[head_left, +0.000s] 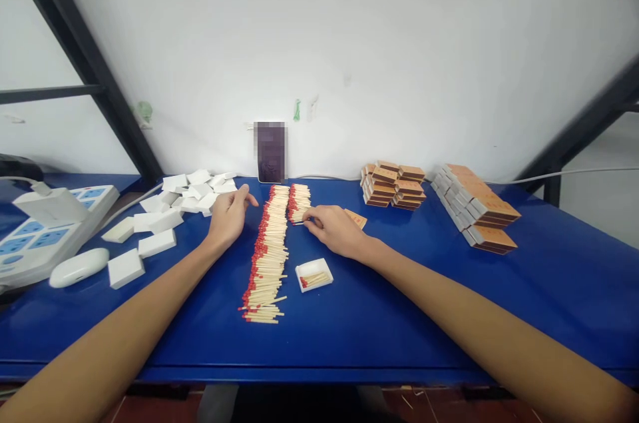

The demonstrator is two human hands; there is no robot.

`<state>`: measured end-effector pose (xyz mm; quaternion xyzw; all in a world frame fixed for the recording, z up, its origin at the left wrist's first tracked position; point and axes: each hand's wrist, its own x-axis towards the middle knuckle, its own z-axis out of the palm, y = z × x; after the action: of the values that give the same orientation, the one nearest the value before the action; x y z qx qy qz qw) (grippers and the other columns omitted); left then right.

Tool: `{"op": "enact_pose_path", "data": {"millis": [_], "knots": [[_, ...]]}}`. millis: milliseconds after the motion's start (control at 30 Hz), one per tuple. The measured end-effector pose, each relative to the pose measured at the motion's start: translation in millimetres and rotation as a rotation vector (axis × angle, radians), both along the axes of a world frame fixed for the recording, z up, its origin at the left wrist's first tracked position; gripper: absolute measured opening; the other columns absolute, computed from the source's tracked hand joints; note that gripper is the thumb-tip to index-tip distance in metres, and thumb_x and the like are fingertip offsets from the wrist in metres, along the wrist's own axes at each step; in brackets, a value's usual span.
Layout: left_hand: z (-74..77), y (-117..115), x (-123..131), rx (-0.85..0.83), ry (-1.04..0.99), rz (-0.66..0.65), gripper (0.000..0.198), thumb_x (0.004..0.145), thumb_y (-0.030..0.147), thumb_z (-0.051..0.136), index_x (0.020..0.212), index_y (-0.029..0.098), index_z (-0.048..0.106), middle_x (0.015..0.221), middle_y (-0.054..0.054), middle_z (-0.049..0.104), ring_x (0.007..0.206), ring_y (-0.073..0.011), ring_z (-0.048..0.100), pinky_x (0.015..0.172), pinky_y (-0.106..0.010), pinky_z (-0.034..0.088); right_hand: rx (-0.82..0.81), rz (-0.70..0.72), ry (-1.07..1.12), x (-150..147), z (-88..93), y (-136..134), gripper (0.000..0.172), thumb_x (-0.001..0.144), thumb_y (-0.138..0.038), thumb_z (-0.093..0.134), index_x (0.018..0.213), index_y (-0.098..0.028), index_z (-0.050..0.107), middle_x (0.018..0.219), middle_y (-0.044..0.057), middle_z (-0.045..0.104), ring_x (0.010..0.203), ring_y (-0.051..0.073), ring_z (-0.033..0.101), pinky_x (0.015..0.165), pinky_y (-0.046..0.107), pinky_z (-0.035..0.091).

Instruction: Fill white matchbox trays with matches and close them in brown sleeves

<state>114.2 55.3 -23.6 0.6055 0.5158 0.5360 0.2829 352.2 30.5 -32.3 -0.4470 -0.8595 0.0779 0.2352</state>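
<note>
A long row of red-tipped matches point(267, 253) lies down the middle of the blue table point(399, 303), with a shorter bunch of matches point(298, 202) beside its far end. My right hand point(335, 230) rests at that short bunch, its fingertips pinched on a few matches. My left hand point(229, 213) lies on the table just left of the long row, fingers loosely curled and apart, holding nothing. A small white inner tray point(314, 274) with a few matches in it sits in front of my right hand. An orange matchbox sleeve point(356, 217) lies behind my right hand.
A heap of white inner trays point(174, 203) lies at the left. Stacks of orange matchboxes point(394, 184) and a slanted row of matchboxes point(474, 206) stand at the right. A power strip point(44, 230), a white oval object point(78, 266) and a dark phone point(270, 151) against the wall are also there.
</note>
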Motion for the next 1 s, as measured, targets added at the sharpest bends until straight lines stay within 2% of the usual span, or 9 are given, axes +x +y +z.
{"op": "enact_pose_path", "data": {"millis": [167, 500, 667, 833, 1000], "knots": [[1.4, 0.3, -1.5, -0.009, -0.027, 0.014, 0.043, 0.084, 0.046, 0.044, 0.055, 0.017, 0.058, 0.042, 0.004, 0.031, 0.042, -0.0100, 0.031, 0.044, -0.025, 0.024, -0.007, -0.029, 0.005, -0.6, -0.5, 0.6, 0.017, 0.092, -0.019, 0.051, 0.093, -0.016, 0.068, 0.074, 0.002, 0.062, 0.065, 0.013, 0.051, 0.064, 0.025, 0.032], [-0.7, 1.8, -5.3, -0.032, -0.037, -0.028, 0.027, 0.070, 0.035, 0.043, 0.052, 0.018, 0.054, 0.040, 0.003, 0.032, 0.041, -0.0104, 0.032, 0.043, -0.024, 0.024, 0.007, -0.044, 0.029, 0.5, -1.3, -1.4, 0.014, 0.091, -0.019, 0.054, 0.088, -0.016, 0.067, 0.072, 0.002, 0.059, 0.066, 0.013, 0.050, 0.065, 0.025, 0.033], [1.0, 2.3, -4.4, -0.018, -0.006, -0.049, 0.030, 0.069, 0.037, 0.045, 0.049, 0.017, 0.055, 0.042, 0.003, 0.034, 0.045, -0.0102, 0.034, 0.047, -0.024, 0.026, 0.015, -0.028, 0.023, 2.2, -2.7, -1.9, 0.020, 0.093, -0.020, 0.050, 0.089, -0.016, 0.069, 0.076, 0.003, 0.059, 0.069, 0.013, 0.050, 0.067, 0.025, 0.034], [4.2, -0.2, -2.1, -0.017, -0.002, -0.070, 0.031, 0.069, 0.037, 0.048, 0.049, 0.016, 0.057, 0.045, 0.002, 0.039, 0.049, -0.0098, 0.037, 0.051, -0.024, 0.028, 0.013, -0.013, 0.026, 2.6, -2.6, -2.9, 0.017, 0.091, -0.019, 0.053, 0.086, -0.017, 0.069, 0.073, 0.001, 0.057, 0.067, 0.013, 0.049, 0.066, 0.025, 0.033], [5.2, -3.0, 0.2, -0.049, -0.051, -0.083, 0.030, 0.070, 0.037, 0.048, 0.048, 0.017, 0.053, 0.040, 0.004, 0.031, 0.043, -0.0089, 0.029, 0.046, -0.025, 0.023, 0.013, -0.032, 0.030, 2.0, -2.3, -3.8, 0.016, 0.090, -0.020, 0.054, 0.095, -0.017, 0.069, 0.072, 0.001, 0.057, 0.066, 0.013, 0.049, 0.065, 0.026, 0.032]]}}
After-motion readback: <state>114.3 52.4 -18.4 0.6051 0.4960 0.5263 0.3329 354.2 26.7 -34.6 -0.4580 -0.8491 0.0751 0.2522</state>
